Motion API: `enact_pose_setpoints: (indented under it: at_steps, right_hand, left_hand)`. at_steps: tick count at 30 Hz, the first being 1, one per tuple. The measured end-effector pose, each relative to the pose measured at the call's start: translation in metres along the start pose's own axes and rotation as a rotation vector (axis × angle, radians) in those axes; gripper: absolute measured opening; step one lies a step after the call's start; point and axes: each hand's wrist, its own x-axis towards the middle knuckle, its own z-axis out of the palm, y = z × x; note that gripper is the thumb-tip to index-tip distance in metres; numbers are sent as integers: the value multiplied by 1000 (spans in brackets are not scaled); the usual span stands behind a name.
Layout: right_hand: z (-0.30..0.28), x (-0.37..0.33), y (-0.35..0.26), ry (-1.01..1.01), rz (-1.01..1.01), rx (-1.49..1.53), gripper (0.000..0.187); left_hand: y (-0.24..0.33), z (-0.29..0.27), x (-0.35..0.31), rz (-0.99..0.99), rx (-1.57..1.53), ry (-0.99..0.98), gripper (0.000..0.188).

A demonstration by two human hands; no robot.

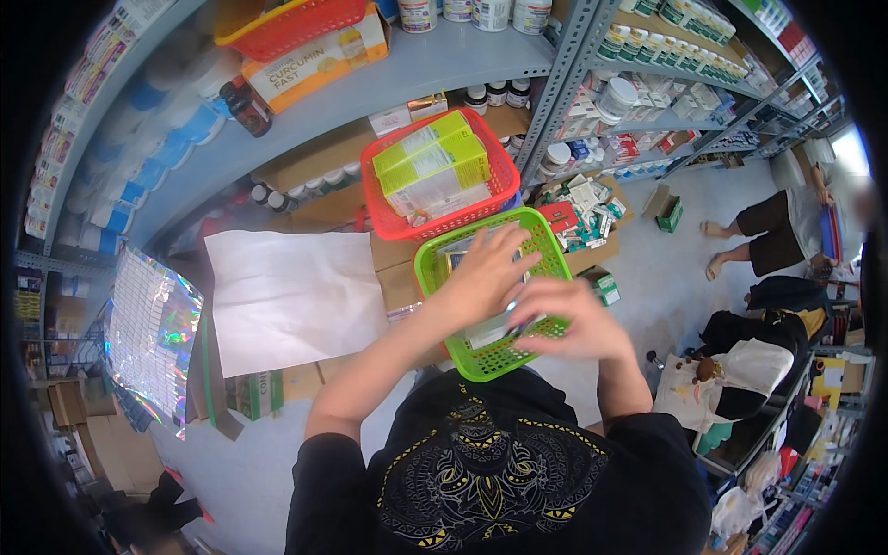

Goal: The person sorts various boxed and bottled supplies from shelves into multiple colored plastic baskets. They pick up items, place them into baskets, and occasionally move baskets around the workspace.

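Note:
A green plastic basket [546, 252] sits in front of me on stacked cardboard cartons. My left hand [486, 273] reaches into it with fingers spread over flat packets inside. Over the basket's near corner, my right hand [566, 322] pinches a small pale flat item, blurred and hard to name. Just behind stands a red basket [377, 205] filled with yellow-green boxes [433, 157].
Grey metal shelves [435, 65] with bottles, jars and boxes rise behind and to the right. A white sheet [287, 296] lies on cartons at left, beside a shiny holographic sheet [153, 333]. An open carton of small boxes [583, 217] sits at right. People [786, 231] sit on the floor at right.

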Motion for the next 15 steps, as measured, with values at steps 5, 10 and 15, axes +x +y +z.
enact_pose_setpoints:
  at_steps: [5,10,15]
  right_hand:
    - [38,36,-15,-87,-238,-336,20]
    - [58,35,-7,-23,-258,-405,32]
    - [55,31,-2,243,-64,-204,43]
  left_hand:
    - [0,26,-2,74,-71,-8,42]
    - [3,15,-18,19,-213,72,37]
    - [9,5,-37,-97,-116,170,37]
